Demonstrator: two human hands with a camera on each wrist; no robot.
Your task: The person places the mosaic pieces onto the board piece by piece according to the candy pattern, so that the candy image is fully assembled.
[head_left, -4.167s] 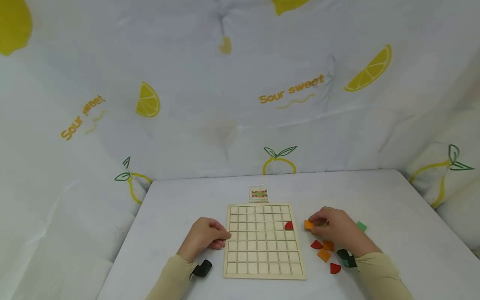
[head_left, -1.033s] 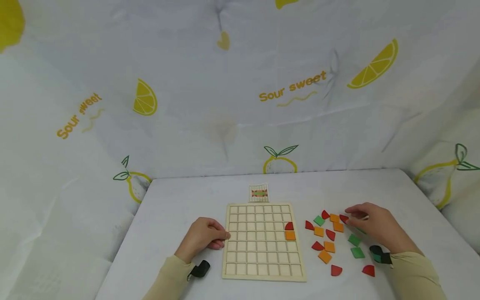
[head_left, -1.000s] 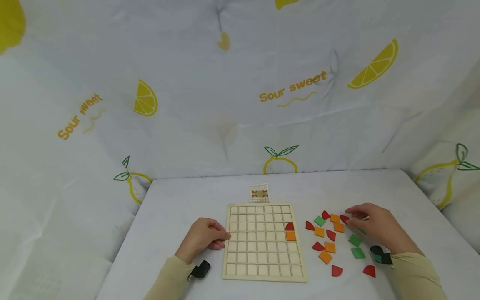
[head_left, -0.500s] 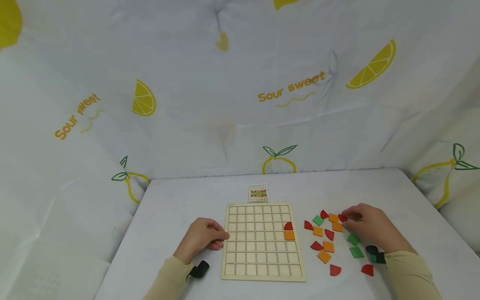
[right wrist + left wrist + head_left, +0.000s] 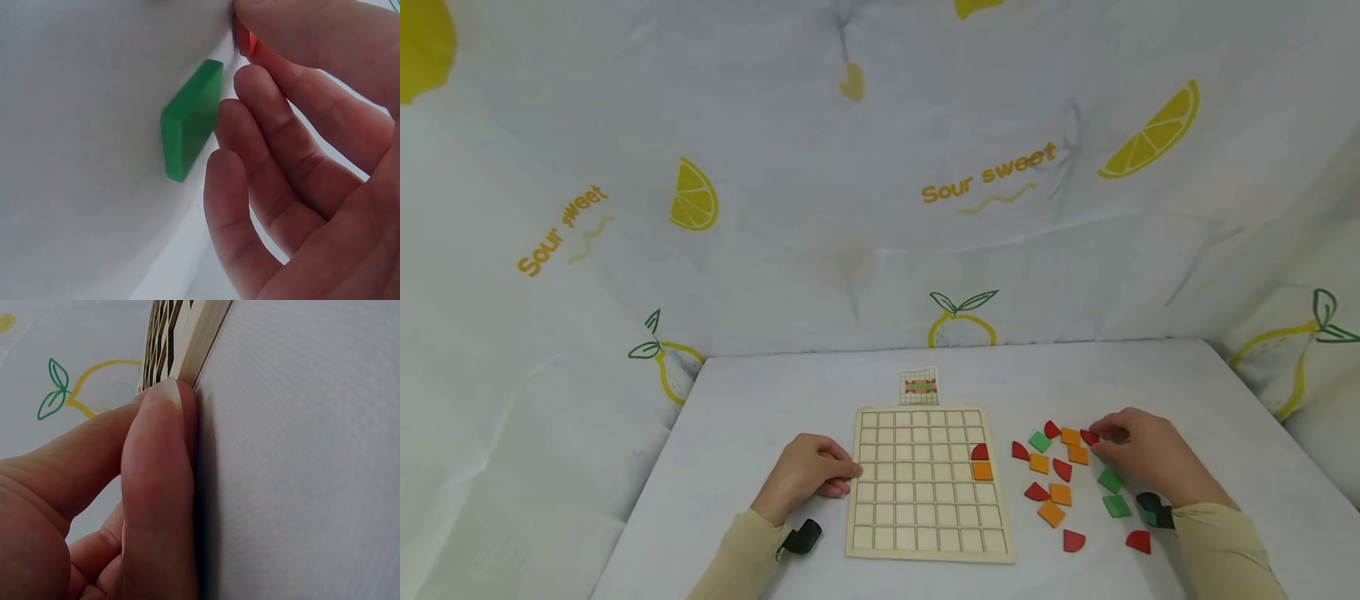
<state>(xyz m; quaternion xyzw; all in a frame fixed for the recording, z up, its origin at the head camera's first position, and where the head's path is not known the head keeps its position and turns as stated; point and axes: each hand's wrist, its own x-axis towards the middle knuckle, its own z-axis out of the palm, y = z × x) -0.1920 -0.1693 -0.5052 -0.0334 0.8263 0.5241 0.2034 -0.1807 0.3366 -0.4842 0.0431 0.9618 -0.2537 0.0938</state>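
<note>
My left hand (image 5: 815, 472) pinches the left edge of a pale wooden grid board (image 5: 916, 555) between thumb and index finger; the left wrist view shows the thumb against the board's side (image 5: 206, 331). A red quarter-circle tile (image 5: 981, 452) sits in the board's right column, with an orange square tile (image 5: 982, 472) in the cell just below it. Right of the board, my right hand (image 5: 1142, 446) pinches another red quarter-circle tile (image 5: 1087, 437) by thumb and index finger. In the right wrist view that tile (image 5: 244, 39) is mostly hidden behind the thumb.
Loose red quarter-circles (image 5: 1073, 541), orange squares (image 5: 1051, 513) and green squares (image 5: 1116, 506) lie scattered right of the board. A small pattern card (image 5: 919, 387) lies at the board's far edge. A lemon-print cloth (image 5: 865, 275) hangs behind the table.
The orange square my right hand held earlier now lies in the board below the red tile. The right hand moved right and its fingers closed on a red quarter-circle. The left hand stayed put.
</note>
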